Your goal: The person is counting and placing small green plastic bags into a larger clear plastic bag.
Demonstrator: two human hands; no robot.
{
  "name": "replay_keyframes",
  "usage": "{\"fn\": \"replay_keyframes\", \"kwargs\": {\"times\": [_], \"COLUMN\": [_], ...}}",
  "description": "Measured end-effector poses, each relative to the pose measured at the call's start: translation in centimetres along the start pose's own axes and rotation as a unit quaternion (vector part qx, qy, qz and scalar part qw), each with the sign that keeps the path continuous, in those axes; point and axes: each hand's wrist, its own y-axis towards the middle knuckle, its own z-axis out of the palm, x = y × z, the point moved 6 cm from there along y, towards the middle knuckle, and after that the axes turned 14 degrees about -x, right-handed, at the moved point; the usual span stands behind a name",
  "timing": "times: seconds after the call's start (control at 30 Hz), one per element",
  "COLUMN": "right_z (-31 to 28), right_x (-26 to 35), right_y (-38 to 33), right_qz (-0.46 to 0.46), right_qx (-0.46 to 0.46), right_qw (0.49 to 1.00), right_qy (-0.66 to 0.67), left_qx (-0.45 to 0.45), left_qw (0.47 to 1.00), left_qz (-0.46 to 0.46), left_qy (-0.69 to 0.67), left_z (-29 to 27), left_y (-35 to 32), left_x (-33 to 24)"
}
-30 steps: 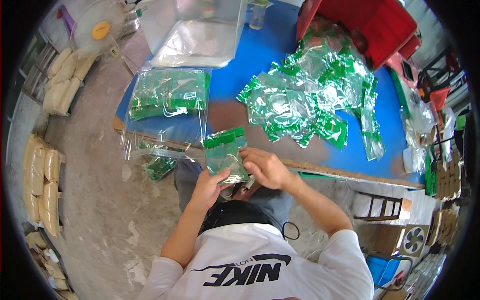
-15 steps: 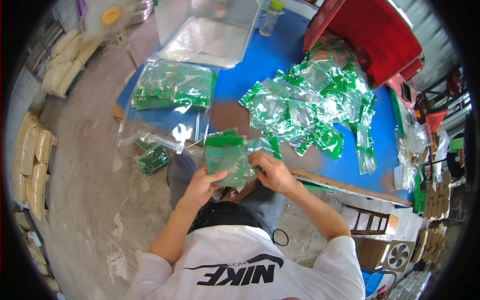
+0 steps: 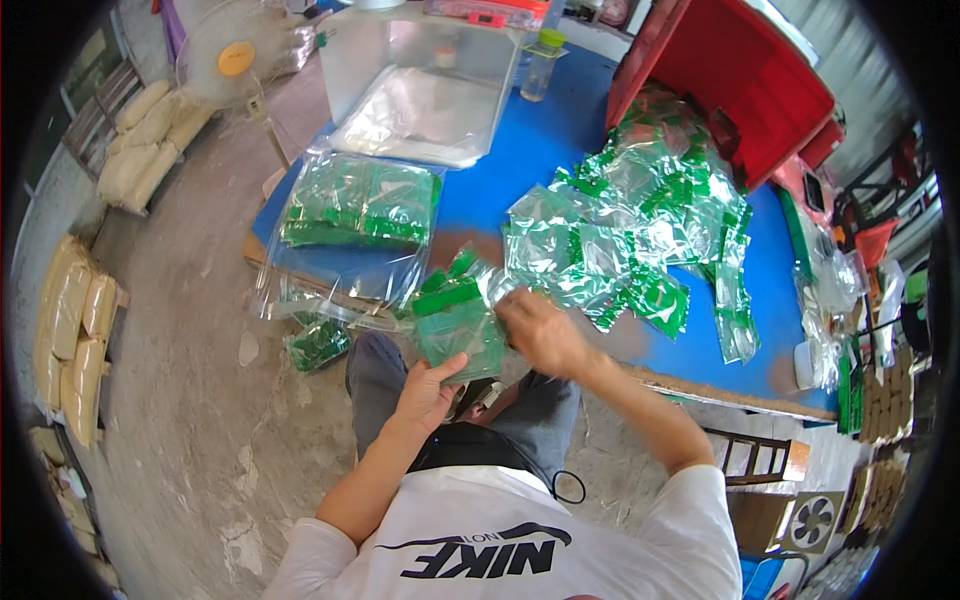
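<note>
Our left hand pinches a small stack of packets, flat, glossy, see-through film banded in green, near the blue worktop. Our right hand, half curled, is beside them; whether it grips any, we cannot tell. Crinkled sachets heap beyond.

Packet stack: flat, translucent green, darker band toward 11 o'clock, in grip of left hand. Crinkled clear-green packet sticks out behind, toward 12.
</note>
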Motion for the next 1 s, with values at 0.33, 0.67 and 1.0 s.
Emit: {"fn": "replay_keyframes", "kwargs": {"times": [0.33, 0.67, 1.0], "right_z": [0.3, 1.2, -3.6], "right_x": [-0.7, -1.9, -3.7], "right_y": [2.1, 1.3, -0.2], "right_qz": [0.026, 0.099, 0.112], "right_qx": [-0.102, -0.122, -0.07], "right_qw": [0.992, 0.969, 0.974], "right_qy": [-0.074, -0.189, -0.186], "left_qx": [-0.024, -0.037, 0.068], "left_qw": [0.993, 0.991, 0.991], "left_qz": [0.091, 0.07, -0.005], "left_qy": [0.075, 0.11, 0.112], "left_z": [-1.5, -2.1, -1.1], "left_y": [-1.3, -1.0, -0.8], "left_x": [-2.3, -2.8, -1.0]}}
